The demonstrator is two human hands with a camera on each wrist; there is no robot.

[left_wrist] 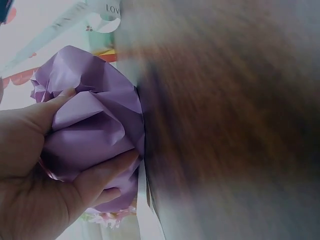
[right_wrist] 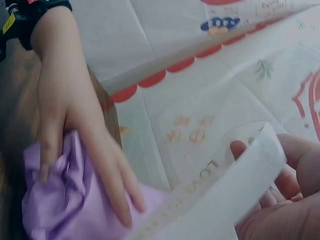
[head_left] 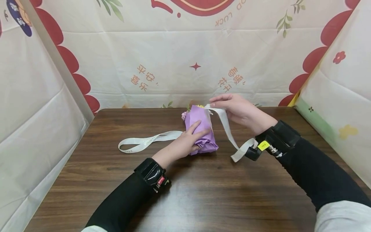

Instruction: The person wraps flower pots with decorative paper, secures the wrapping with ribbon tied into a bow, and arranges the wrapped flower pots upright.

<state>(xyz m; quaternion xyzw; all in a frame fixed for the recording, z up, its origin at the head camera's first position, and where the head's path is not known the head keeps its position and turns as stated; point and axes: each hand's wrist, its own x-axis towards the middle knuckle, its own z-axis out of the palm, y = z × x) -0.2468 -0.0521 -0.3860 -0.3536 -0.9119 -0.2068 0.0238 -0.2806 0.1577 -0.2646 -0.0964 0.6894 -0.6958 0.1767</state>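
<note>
A small flower bouquet (head_left: 200, 120) wrapped in purple paper lies on the table, its yellow and pink blossoms toward the back. My left hand (head_left: 185, 143) grips the wrapping from the left, thumb and fingers spread around it, and the crumpled purple paper (left_wrist: 95, 120) fills the left wrist view. My right hand (head_left: 236, 108), raised beside the flowers, holds a white ribbon (head_left: 224, 120) with its fingers; printed lettering shows on the ribbon (right_wrist: 220, 200) in the right wrist view. From there the ribbon hangs down to a curled end on the table. Its other part loops out left of the bouquet.
The dark wooden table (head_left: 185, 193) is enclosed by printed white cloth (head_left: 174, 48) at the back and both sides. A black strap with a camera (head_left: 152, 172) sits on the left wrist, another strap (head_left: 279, 138) on the right, close to the ribbon's curled end.
</note>
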